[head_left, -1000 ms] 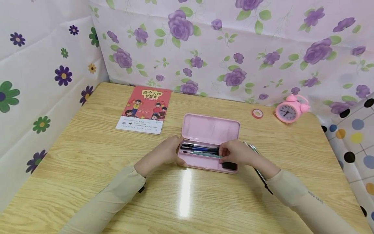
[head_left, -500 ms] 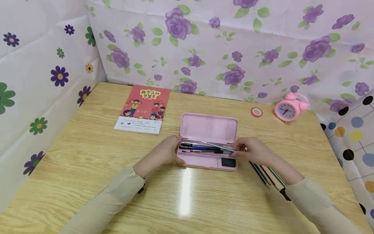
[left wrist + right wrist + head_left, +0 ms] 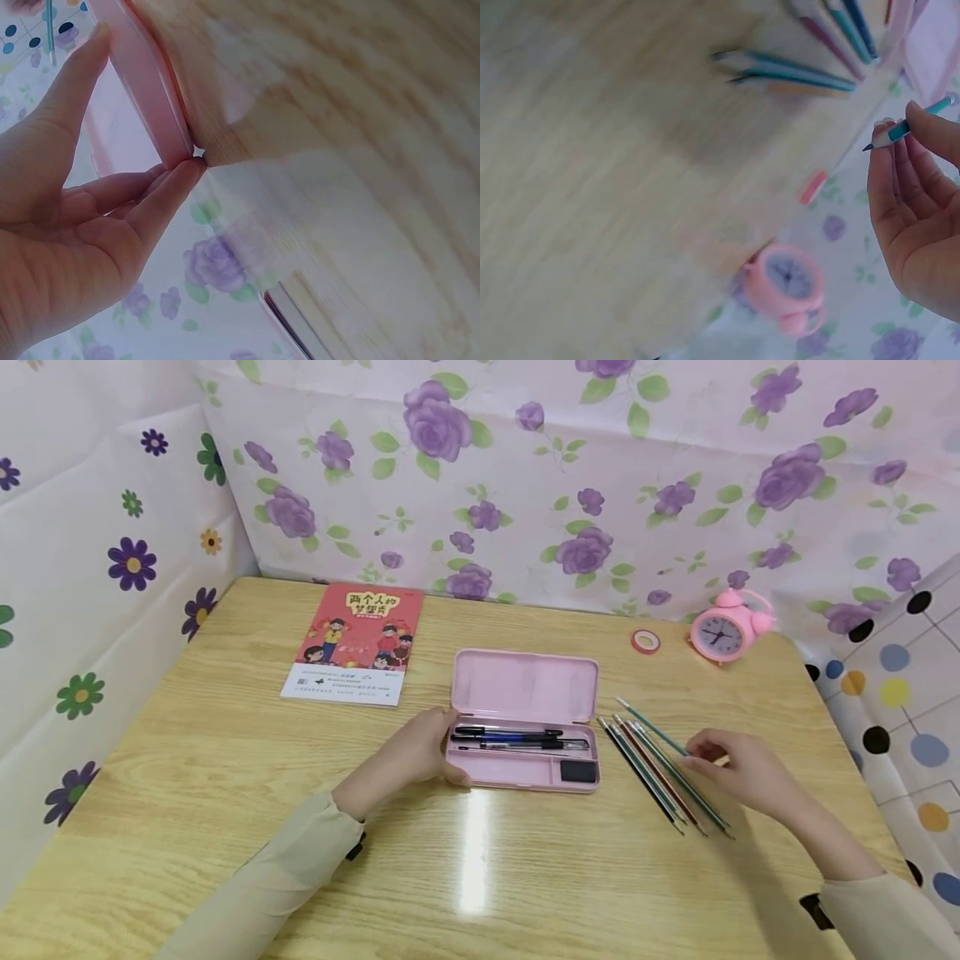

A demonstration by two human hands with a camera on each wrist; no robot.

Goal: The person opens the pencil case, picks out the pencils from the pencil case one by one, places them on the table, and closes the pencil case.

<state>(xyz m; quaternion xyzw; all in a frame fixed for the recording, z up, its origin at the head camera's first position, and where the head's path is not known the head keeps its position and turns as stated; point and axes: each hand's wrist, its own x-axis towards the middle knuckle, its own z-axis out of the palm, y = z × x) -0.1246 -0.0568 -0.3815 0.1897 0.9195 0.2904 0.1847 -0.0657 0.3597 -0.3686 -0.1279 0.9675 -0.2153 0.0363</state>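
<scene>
Head — left hand (image 3: 408,756) grips the open pink case (image 3: 525,687); to its right, right hand (image 3: 750,772) pinches a teal pencil (image 3: 651,725) beside loose pencils (image 3: 660,777); booklet (image 3: 352,643) title begins "两个人的". Left wrist — hand clasps the case's end. Right wrist — pencil clamped near its point.

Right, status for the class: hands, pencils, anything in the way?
Left fingers grip open pencil case. Right fingers pinch teal pencil. Other pencils lie right of case. Tape, clock farther back, likely no obstacle.
</scene>
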